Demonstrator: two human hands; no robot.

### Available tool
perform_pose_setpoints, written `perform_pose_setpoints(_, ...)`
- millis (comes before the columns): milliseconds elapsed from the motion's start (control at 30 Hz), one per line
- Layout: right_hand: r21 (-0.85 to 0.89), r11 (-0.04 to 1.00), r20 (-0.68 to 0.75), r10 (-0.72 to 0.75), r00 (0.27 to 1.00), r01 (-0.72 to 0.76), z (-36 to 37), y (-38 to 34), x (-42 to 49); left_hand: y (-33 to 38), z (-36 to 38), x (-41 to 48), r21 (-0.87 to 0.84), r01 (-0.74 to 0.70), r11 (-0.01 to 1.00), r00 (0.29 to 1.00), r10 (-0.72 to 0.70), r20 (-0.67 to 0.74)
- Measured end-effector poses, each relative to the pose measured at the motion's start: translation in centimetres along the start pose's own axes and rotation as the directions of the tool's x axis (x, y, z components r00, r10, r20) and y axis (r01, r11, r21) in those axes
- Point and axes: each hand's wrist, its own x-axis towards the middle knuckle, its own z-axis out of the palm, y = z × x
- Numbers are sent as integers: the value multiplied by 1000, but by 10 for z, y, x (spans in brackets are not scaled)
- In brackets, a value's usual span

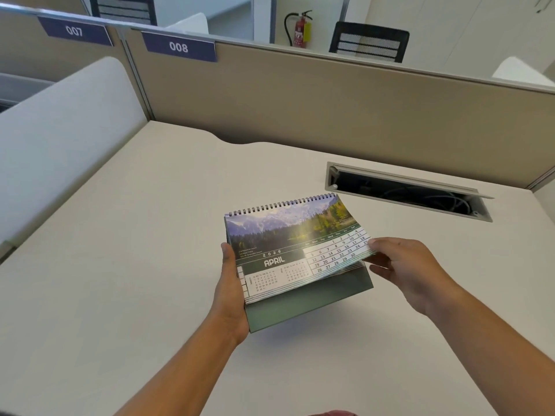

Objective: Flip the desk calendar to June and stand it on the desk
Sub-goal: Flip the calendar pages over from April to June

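Note:
A spiral-bound desk calendar with a dark green base is held just above the white desk, tilted toward me. Its top page shows a mountain lake photo and reads APRIL 2026. My left hand grips the calendar's left edge, thumb on top and fingers underneath. My right hand pinches the right edge of the top page, which is lifted and curled up off the pages below.
An open cable tray with wires inside is sunk into the desk behind the calendar. Beige partition panels labelled 007 and 008 wall the back; a white divider stands at the left. Chairs and a fire extinguisher are beyond.

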Motion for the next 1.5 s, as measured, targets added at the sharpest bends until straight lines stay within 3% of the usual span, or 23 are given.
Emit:
perform_pose_setpoints(133, 163, 986, 11, 46, 999, -47, 1, -11, 1, 1, 1, -2, -25, 23, 999, 1000, -23, 9)
perform_pose_setpoints(267, 381, 920, 120, 50, 991, -92, 3, -31, 1, 4, 0, -4, -23, 33, 999, 999, -32, 39)
perform_pose_setpoints(367, 557, 828, 218, -66, 974, -69, 6, -51, 1, 3, -1, -4, -3, 16, 1000, 997, -16, 76)
perform_pose_setpoints(433, 572, 820, 246, -176, 953, 4, 9, -65, 2, 0, -4, -4, -8, 13, 1000, 997, -12, 79)
perform_pose_setpoints(667, 228, 939, 226, -309, 924, 259, 37, -98, 8, -4, -4, -9, -56, 22, 998, 998, -19, 60)
perform_pose_setpoints(1100, 21, 914, 264, -396, 879, 405, 51, -98, 22, -4, 1, -19, -33, 28, 999, 996, -25, 91)
perform_pose_setpoints(1200, -138, 892, 165, -407, 898, 429, 42, -89, 22, -1, 4, -19, -35, 27, 999, 994, -23, 103)
perform_pose_setpoints(1333, -317, 890, -62, -366, 929, 329, 20, -60, 18, 3, 7, -17, -30, 19, 999, 995, -16, 97)
perform_pose_setpoints(1500, -327, 923, -179, -273, 945, 205, 0, -22, 2, 5, 11, -15, -8, 11, 1000, 996, -10, 92)
